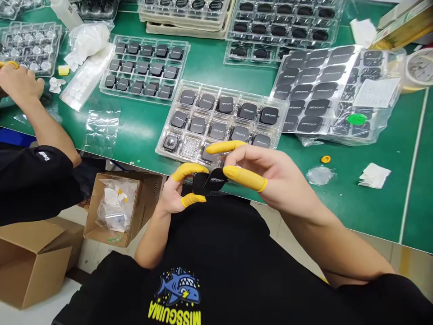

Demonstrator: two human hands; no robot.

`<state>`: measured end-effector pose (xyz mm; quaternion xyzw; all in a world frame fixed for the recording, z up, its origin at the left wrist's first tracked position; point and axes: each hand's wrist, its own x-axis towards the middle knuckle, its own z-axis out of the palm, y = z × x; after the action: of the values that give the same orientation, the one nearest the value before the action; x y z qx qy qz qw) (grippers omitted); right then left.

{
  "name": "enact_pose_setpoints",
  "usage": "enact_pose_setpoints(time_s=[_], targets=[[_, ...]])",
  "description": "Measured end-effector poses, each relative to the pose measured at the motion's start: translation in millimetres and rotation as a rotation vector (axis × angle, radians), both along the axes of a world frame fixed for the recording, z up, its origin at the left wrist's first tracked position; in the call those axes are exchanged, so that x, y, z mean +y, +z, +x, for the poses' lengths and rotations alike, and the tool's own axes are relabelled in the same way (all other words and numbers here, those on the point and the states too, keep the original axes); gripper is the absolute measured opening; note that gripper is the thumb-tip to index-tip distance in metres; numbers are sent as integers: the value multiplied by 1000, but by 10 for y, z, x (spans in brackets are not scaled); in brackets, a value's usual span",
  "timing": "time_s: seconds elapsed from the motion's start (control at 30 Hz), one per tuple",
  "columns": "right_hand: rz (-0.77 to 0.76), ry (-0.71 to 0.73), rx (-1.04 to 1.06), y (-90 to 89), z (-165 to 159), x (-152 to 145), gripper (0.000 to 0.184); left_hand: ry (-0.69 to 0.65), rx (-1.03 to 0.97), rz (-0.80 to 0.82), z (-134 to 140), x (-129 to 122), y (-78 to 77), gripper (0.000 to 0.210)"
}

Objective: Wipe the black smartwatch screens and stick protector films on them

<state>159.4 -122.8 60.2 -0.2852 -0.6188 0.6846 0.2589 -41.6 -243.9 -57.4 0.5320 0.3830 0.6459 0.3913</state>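
Note:
My left hand [172,195], with yellow finger cots on thumb and finger, is closed on a small black square device [200,184] with rounded corners. Between the yellow-cotted thumb and finger of my right hand [274,174] is the edge of a black label [216,179] with white lettering. The label overlaps the device's right side; whether it is stuck down I cannot tell. Just beyond both hands sits a clear plastic tray [161,145] of similar devices, most with lettered black tops. One device [171,142] in its near left corner shows a round lens-like part.
Label sheets [318,90] partly in a plastic bag lie to the right, by a tape roll [419,67]. More trays [184,54] stand behind. White tissue [375,175] and a loose yellow finger cot [325,159] lie right. A co-worker's arm [50,122] and cardboard boxes [145,205] are left.

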Motion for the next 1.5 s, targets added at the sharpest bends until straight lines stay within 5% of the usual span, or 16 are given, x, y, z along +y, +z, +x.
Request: enact_pose_setpoints(time_s=[0.27,1.5], targets=[[-9,31,-151,-24,-52,-25,31,55,34,-4,28,28,4,69],[-17,40,-144,-140,-150,-21,31,61,-11,-30,44,69,-29,68]])
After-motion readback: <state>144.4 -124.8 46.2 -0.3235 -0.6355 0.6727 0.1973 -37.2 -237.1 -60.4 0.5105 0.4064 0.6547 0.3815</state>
